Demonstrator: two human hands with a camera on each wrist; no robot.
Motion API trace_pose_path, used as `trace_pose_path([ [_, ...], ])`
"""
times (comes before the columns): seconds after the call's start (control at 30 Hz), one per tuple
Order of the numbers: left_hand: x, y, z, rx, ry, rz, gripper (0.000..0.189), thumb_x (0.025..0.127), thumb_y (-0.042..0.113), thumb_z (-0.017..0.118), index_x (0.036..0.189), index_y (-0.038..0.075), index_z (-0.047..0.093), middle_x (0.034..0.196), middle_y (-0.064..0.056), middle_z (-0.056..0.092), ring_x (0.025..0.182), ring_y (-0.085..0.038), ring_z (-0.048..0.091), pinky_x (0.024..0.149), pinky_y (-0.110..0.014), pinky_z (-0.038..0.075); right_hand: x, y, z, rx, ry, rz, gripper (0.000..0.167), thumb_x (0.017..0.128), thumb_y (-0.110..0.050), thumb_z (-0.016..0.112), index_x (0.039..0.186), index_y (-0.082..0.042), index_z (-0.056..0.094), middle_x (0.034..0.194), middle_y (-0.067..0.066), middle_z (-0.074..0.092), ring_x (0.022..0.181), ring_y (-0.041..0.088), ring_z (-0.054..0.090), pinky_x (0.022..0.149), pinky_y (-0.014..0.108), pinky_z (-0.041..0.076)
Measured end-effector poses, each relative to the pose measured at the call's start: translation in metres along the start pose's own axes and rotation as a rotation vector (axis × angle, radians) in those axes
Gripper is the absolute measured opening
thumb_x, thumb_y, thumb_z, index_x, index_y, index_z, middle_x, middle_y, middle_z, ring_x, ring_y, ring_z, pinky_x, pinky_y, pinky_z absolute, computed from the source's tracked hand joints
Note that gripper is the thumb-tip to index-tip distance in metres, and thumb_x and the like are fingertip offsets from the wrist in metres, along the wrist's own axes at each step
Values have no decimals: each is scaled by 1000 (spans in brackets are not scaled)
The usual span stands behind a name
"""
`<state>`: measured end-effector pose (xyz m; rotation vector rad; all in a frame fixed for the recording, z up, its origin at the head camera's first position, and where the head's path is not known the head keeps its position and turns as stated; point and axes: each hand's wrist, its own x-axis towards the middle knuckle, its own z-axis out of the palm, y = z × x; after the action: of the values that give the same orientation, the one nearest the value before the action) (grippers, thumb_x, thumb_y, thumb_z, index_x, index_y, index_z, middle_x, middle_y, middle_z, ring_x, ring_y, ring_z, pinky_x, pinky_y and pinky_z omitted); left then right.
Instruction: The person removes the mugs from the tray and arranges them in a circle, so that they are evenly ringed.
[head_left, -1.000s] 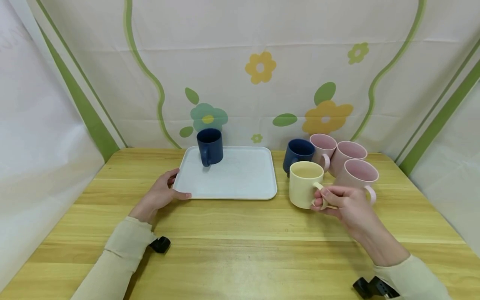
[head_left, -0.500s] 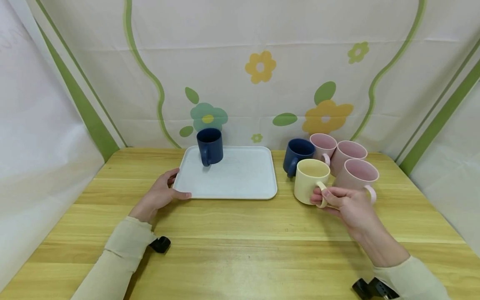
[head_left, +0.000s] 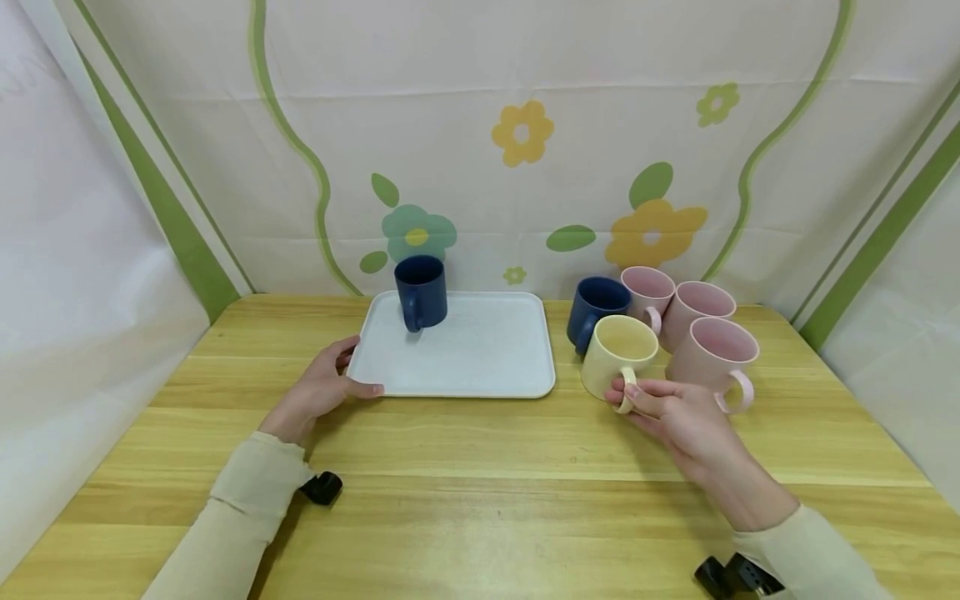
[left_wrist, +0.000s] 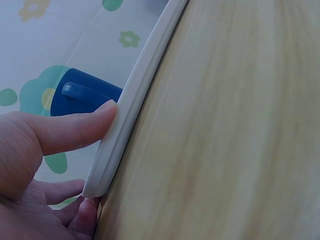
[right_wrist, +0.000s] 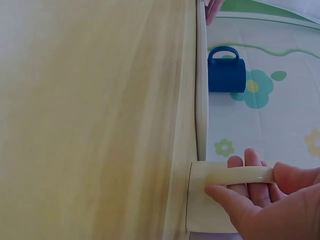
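Observation:
My right hand (head_left: pixel 682 417) pinches the handle of a pale yellow mug (head_left: pixel 602 367), with fingers through the handle in the right wrist view. The mug stands upright, close in front of a dark blue mug (head_left: pixel 588 312). On the left, my left hand (head_left: pixel 324 383) holds the front left corner of a white tray (head_left: pixel 472 358). In the left wrist view its thumb (left_wrist: pixel 82 131) presses the tray's front rim, and the other fingers are at the corner. A second dark blue mug (head_left: pixel 426 298) stands upright at the tray's back left.
Several pink mugs (head_left: pixel 701 367) cluster behind and to the right of the yellow mug. A white flowered cloth (head_left: pixel 465 67) hangs behind the wooden table (head_left: pixel 480 492) and along its sides.
The yellow mug moved right and back, then slightly left, ending nearer the blue mug. Its handle has turned toward the front with my right hand. My left hand and the tray stayed put.

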<state>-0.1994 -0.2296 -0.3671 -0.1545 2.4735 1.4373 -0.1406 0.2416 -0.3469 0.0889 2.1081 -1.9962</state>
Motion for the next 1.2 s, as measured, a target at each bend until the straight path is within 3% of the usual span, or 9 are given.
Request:
trace_pose_path([
  [0.8, 1, -2, 0, -15, 7, -6, 113, 89, 16, 86, 171, 7, 9, 175, -24, 19, 157, -43, 25, 130, -59, 25, 10, -5, -4, -44, -34, -16, 48, 108, -12, 61, 143, 20, 52, 109, -3, 79, 104, 6, 75, 96, 27, 61],
  [0.9, 2, -3, 1, -23, 7, -8, 113, 89, 16, 86, 171, 7, 10, 175, -24, 20, 156, -42, 25, 130, -58, 25, 9, -5, -8, -34, -2, -27, 42, 105, -12, 66, 136, 15, 59, 105, -5, 77, 99, 6, 75, 92, 28, 63],
  [1.07, 2, -3, 1, -21, 15, -8, 112, 88, 16, 87, 172, 8, 12, 174, -24, 22, 154, -42, 27, 130, -59, 25, 7, -8, -14, -42, 82, -56, 21, 102, -15, 71, 119, -2, 72, 97, -14, 77, 90, 5, 77, 85, 26, 64],
  [1.2, 3, -2, 1, -23, 18, -7, 112, 88, 16, 86, 171, 7, 12, 174, -22, 22, 155, -41, 27, 130, -58, 25, 4, -16, -12, -159, 162, -128, 30, 102, -21, 73, 123, 1, 69, 94, -18, 77, 88, 2, 75, 81, 21, 63],
])
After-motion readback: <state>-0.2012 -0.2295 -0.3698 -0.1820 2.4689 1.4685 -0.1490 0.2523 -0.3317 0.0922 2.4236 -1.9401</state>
